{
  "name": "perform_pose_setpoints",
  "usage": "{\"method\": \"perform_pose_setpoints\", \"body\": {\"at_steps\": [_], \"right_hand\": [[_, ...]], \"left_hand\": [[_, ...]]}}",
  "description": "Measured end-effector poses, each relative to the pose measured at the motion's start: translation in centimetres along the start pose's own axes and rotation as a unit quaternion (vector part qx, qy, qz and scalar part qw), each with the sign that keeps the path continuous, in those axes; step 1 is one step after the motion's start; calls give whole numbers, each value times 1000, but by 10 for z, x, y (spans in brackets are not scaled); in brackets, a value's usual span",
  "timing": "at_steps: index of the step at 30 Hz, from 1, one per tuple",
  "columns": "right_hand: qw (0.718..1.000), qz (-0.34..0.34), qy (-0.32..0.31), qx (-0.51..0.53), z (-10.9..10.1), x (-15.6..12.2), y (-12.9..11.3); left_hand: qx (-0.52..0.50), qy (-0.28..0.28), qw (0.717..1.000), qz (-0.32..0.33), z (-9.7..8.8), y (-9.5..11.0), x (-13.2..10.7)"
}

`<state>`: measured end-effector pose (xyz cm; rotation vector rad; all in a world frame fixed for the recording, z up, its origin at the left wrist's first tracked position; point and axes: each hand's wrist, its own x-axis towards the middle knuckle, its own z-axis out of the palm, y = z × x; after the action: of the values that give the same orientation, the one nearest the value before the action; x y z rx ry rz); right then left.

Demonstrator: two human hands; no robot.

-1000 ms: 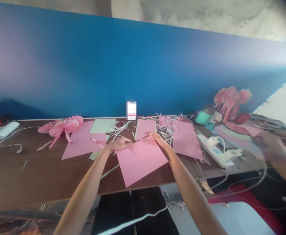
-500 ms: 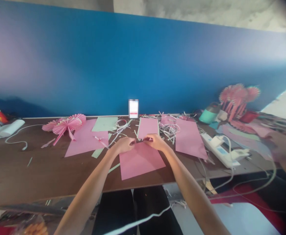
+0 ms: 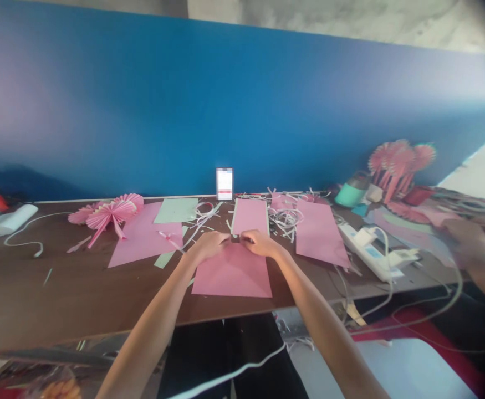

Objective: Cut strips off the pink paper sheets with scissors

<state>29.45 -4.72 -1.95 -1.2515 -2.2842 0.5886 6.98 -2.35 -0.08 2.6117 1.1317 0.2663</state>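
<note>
A pink paper sheet [image 3: 231, 274] lies on the brown table [image 3: 59, 288] in front of me, near the front edge. My left hand [image 3: 209, 245] and my right hand [image 3: 259, 244] pinch its far edge, fingertips close together at the middle. Both hands are closed on the paper. Just beyond them lies a narrower pink sheet [image 3: 250, 215].
Other pink sheets [image 3: 142, 238] [image 3: 319, 233], a pale green sheet [image 3: 175, 210], paper strips [image 3: 284, 219] and pleated pink fans [image 3: 109, 213] lie around. A white power strip [image 3: 371, 252] with cables sits at right, near another person's hand [image 3: 466, 238]. A blue wall [image 3: 225, 111] backs the table.
The pink sheet has turned from a slanted position to square with the table edge. My hands have come closer together on its far edge.
</note>
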Motion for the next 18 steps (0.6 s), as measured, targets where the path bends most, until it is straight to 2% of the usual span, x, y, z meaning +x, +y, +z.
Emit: {"method": "perform_pose_setpoints", "body": {"at_steps": [8, 14, 18], "right_hand": [[996, 51, 33, 73, -18, -9, 20], [989, 81, 92, 87, -17, -8, 34], [980, 77, 142, 116, -16, -7, 32]], "left_hand": [[-51, 23, 998, -6, -4, -17, -3], [-27, 66, 997, -32, 1, -13, 2], [-22, 87, 995, -47, 0, -11, 3]]}}
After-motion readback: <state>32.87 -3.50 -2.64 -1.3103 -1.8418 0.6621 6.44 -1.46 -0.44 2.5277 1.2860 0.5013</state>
